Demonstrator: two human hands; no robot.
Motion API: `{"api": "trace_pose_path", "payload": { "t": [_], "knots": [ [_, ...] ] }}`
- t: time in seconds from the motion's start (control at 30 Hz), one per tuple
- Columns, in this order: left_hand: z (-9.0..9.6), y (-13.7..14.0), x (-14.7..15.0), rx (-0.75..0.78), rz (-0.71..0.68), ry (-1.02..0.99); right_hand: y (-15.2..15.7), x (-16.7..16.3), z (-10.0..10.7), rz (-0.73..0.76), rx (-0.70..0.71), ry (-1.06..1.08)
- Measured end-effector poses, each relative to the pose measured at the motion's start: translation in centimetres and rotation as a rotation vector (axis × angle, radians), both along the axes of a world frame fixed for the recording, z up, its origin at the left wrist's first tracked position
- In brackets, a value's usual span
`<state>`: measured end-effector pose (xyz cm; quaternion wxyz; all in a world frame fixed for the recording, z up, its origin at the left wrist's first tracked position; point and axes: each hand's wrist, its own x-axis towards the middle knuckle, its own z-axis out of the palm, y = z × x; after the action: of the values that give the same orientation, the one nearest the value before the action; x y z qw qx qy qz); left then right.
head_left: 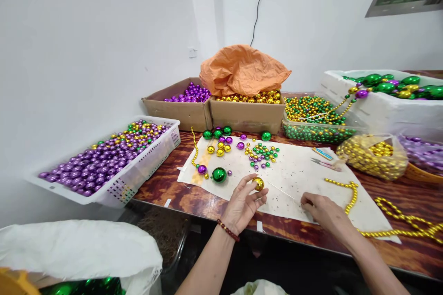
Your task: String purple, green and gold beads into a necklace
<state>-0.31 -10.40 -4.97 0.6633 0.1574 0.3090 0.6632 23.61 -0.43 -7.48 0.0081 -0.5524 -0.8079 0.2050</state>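
Above the white cloth, my left hand is closed on a shiny gold bead, palm partly up. A thin white string stretches from near that bead toward my right hand, whose fingers are pinched together around the string's end, though the exact grip is partly hidden. Left of my left hand sit a large green bead and a purple bead, with a strand of small gold beads running up from it. Small loose green, gold and purple beads lie farther back.
Scissors lie at the cloth's right, near gold bead chains. A white basket of purple beads stands left. Behind are cardboard boxes, an orange bag, a clear bin and a foam box.
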Motion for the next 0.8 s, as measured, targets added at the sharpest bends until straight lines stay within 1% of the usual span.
{"api": "trace_pose_path", "payload": {
  "t": [0.07, 0.17, 0.27, 0.37, 0.47, 0.53, 0.67, 0.8],
  "knots": [
    [0.1, 0.1, -0.2, -0.004, 0.011, 0.035, -0.5, 0.8, -0.3, -0.037, -0.07, 0.168],
    [0.4, 0.2, -0.3, 0.011, 0.054, 0.174, -2.1, 1.1, -1.0, -0.101, -0.195, 0.508],
    [1.3, 0.2, -0.1, 0.077, 0.074, 0.272, -4.7, -0.3, -1.3, -0.156, -0.271, 0.867],
    [2.3, 0.2, 0.2, 0.16, 0.08, 0.327, -7.5, -3.0, -1.1, -0.164, -0.313, 1.102],
    [2.7, 0.1, 0.5, 0.209, 0.102, 0.413, -9.3, -5.2, -0.6, -0.169, -0.35, 1.221],
    [2.8, -0.1, 0.6, 0.215, 0.123, 0.488, -9.9, -5.9, -0.2, -0.173, -0.358, 1.257],
    [3.0, -0.5, 0.7, 0.195, 0.166, 0.644, -10.4, -5.9, 0.1, -0.17, -0.343, 1.282],
    [3.3, -1.0, 0.8, 0.25, 0.224, 0.76, -11.2, -5.7, -0.3, -0.189, -0.34, 1.315]
  ]
}}
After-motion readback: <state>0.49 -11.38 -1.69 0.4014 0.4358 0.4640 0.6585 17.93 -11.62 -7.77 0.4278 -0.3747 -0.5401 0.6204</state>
